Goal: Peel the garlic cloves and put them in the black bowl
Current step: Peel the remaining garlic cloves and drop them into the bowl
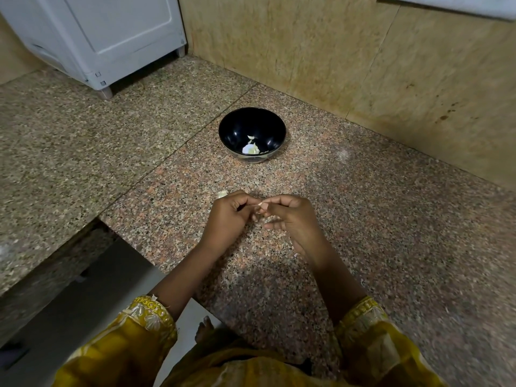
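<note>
The black bowl [252, 118] stands on the speckled granite counter [391, 219], with pale garlic pieces [250, 148] lying at its bottom. Nearer to me, my left hand [227, 216] and my right hand [293, 219] meet above the counter, fingers curled. Between their fingertips they pinch a small garlic clove [261, 209], mostly hidden by the fingers. Just beyond my left hand's knuckles, one more garlic clove [222, 194] lies on the counter.
A white appliance [111, 37] on short feet stands at the back left. A beige stone wall [363, 65] runs behind the bowl and along the right. The counter edge drops off at the lower left to the floor [83, 297].
</note>
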